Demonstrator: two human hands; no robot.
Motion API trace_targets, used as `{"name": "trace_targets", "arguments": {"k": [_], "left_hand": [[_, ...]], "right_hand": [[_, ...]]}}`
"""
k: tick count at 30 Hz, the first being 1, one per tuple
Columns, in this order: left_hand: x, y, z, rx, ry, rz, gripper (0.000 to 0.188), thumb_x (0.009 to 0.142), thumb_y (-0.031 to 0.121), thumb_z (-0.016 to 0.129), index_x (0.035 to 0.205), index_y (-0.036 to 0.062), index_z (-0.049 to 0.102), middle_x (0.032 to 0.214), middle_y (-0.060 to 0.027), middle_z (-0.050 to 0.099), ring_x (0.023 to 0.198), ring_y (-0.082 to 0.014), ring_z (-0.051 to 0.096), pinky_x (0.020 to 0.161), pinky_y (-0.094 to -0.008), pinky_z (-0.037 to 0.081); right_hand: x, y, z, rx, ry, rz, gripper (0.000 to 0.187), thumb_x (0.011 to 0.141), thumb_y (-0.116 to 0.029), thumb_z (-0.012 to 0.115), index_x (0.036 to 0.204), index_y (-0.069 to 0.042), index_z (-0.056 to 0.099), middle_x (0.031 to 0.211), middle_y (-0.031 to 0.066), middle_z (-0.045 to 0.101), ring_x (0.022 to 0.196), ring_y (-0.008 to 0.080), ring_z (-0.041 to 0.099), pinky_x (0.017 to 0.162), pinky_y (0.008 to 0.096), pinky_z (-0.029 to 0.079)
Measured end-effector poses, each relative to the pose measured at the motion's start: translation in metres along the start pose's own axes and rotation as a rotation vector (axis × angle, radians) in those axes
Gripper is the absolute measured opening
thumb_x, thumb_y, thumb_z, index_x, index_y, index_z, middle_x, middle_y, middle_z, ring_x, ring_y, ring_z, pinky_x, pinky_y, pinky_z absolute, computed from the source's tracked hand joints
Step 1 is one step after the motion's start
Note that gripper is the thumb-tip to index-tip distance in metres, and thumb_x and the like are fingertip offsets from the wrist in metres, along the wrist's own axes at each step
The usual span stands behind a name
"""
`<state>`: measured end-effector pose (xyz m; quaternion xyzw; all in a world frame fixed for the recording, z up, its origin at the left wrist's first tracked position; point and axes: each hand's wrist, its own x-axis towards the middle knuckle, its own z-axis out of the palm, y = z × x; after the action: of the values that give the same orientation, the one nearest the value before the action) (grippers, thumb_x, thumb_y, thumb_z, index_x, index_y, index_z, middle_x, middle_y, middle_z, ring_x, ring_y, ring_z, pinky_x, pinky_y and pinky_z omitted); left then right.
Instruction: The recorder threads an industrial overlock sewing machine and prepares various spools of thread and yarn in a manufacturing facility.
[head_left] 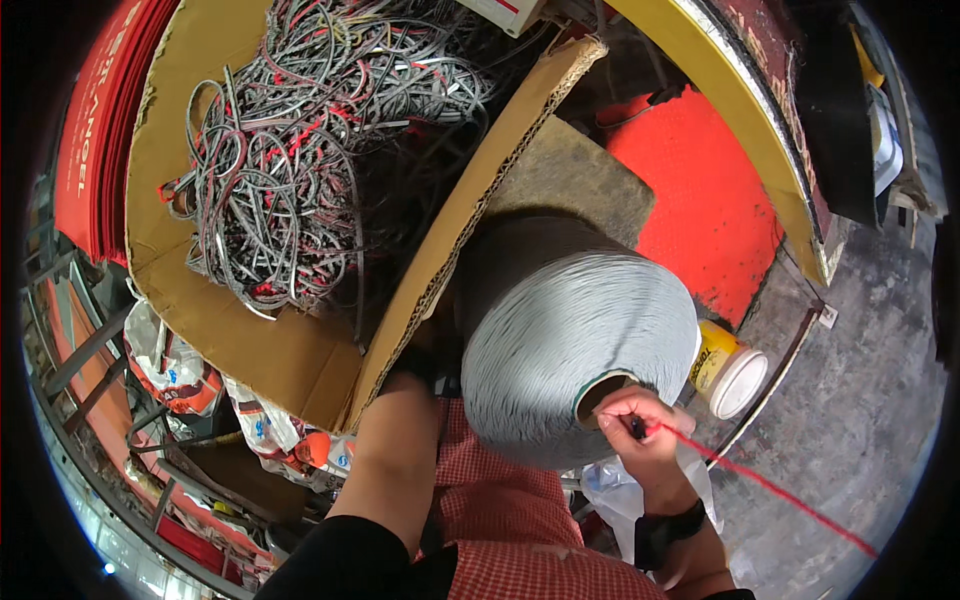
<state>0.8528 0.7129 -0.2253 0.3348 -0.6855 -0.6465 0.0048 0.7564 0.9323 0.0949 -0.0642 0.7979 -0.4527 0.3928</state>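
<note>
A large cone of grey yarn stands in front of me, its hollow core facing up toward me. Over the rim of that core, my right hand is closed in a pinch on a strand of red yarn. The strand stretches from the fingers toward the lower right. A small dark object shows at these fingers, too small to name. My left forearm reaches up between the cardboard box and the yarn cone. Shadow and the box edge hide the left hand's fingers.
Tangled grey and red cords fill the cardboard box. A yellow tub with a white lid lies right of the cone, near a clear plastic bag. Behind are a red sheet and a curved yellow-edged panel. Red folded stacks stand far left.
</note>
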Motion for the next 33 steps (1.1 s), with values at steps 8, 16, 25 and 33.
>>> {"name": "trace_targets", "arguments": {"k": [8, 16, 25, 33], "left_hand": [[0.001, -0.003, 0.018, 0.061, 0.064, -0.148, 0.024, 0.084, 0.017, 0.051, 0.103, 0.0028, 0.058, 0.101, -0.0147, 0.058, 0.095, -0.0221, 0.055, 0.084, -0.0335, 0.043], [-0.045, 0.03, -0.001, 0.816, -0.044, -0.047, 0.024, 0.083, 0.016, 0.051, 0.102, 0.0036, 0.058, 0.097, -0.015, 0.059, 0.09, -0.0212, 0.057, 0.08, -0.0329, 0.046], [-0.206, 0.142, -0.086, 0.322, -0.361, -0.319, 0.018, 0.087, 0.019, 0.05, 0.09, 0.0017, 0.057, 0.073, -0.0088, 0.058, 0.067, -0.018, 0.058, 0.064, -0.034, 0.048], [-0.209, 0.335, -0.135, -1.479, -0.457, -0.459, 0.018, 0.093, 0.028, 0.04, 0.088, 0.0104, 0.043, 0.069, 0.0009, 0.035, 0.063, -0.0118, 0.035, 0.06, -0.0251, 0.033]], "right_hand": [[0.0, 0.017, -0.011, -0.023, 0.037, -0.054, 0.007, 0.071, 0.006, 0.065, 0.072, 0.0, 0.061, 0.077, 0.0056, 0.061, 0.06, 0.0044, 0.049, 0.051, 0.018, 0.036], [0.002, 0.017, -0.005, 0.014, 0.02, -0.08, 0.003, 0.074, 0.002, 0.063, 0.072, 0.0, 0.061, 0.077, 0.0027, 0.061, 0.06, 0.0039, 0.048, 0.051, 0.0187, 0.036], [0.001, 0.02, -0.006, 0.163, 0.009, -0.001, 0.007, 0.078, -0.001, 0.06, 0.072, 0.001, 0.06, 0.076, 0.0038, 0.06, 0.073, 0.0107, 0.055, 0.069, 0.0247, 0.043], [-0.034, -0.087, 0.002, 0.512, -0.467, 0.15, 0.009, 0.076, -0.01, 0.063, 0.079, -0.002, 0.06, 0.101, 0.0042, 0.059, 0.065, 0.0056, 0.049, 0.059, 0.0196, 0.038]]}}
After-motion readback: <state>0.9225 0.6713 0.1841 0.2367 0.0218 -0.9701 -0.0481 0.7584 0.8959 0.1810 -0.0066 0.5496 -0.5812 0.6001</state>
